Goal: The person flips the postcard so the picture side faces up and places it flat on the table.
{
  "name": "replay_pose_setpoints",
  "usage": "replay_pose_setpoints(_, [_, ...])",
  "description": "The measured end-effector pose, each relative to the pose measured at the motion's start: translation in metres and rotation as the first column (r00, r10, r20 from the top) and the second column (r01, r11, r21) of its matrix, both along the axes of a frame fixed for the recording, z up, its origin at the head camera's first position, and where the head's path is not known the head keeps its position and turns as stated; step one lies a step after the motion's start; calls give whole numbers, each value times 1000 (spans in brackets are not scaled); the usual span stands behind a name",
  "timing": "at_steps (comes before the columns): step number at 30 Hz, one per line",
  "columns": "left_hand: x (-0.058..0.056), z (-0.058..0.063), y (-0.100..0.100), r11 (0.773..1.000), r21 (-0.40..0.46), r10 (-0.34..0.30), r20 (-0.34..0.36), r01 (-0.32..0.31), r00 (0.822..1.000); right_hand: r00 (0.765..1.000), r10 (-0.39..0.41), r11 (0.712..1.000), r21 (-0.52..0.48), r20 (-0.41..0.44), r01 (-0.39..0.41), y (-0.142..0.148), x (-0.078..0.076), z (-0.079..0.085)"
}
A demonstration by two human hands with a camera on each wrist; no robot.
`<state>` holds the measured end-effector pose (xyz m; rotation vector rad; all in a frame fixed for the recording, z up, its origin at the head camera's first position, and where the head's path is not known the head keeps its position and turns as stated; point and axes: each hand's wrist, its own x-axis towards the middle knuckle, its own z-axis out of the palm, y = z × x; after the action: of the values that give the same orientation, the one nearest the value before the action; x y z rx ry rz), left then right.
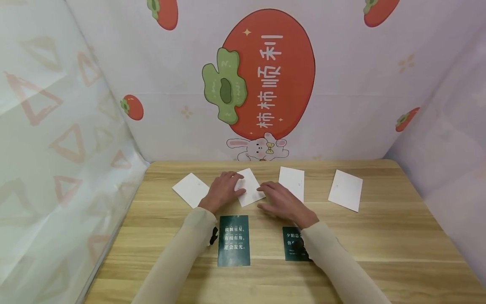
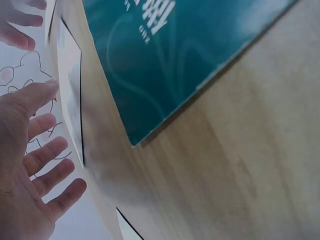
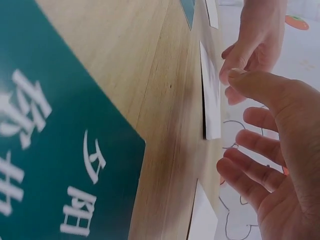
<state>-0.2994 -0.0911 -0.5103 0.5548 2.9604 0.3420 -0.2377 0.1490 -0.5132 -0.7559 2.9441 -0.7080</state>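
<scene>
My left hand (image 1: 224,189) hovers over the left edge of a white card (image 1: 248,185) in the head view, its fingers loosely bent around nothing. On that card's right side, my right hand (image 1: 282,201) hangs above the table with thumb and fingers apart. Both wrist views show the left hand (image 2: 30,160) and the right hand (image 3: 275,150) raised off the wood, palms bare. A dark green card (image 1: 233,240) with white writing lies near the left forearm. Another green card (image 1: 291,253) is partly hidden under the right wrist.
More white cards lie along the back of the wooden table (image 1: 398,236): one at left (image 1: 190,190), one right of centre (image 1: 291,179) and one at far right (image 1: 345,190). Behind the table hangs a white cloth (image 1: 167,139) printed with persimmons and a rabbit.
</scene>
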Motion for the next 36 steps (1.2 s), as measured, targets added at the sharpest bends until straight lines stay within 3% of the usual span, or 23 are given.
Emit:
replay_pose_setpoints(12, [-16, 7, -2, 999, -15, 34, 32, -34, 999, 999, -28, 1000, 5, 35, 28, -17, -13, -5])
replay_pose_setpoints(22, [-18, 10, -1, 995, -60, 80, 64, -76, 995, 999, -3, 999, 41, 49, 1, -29, -14, -12])
replay_pose_setpoints(36, [-24, 7, 3, 991, -10, 137, 103, -137, 985, 1000, 4, 999, 54, 23, -5, -32, -13, -15])
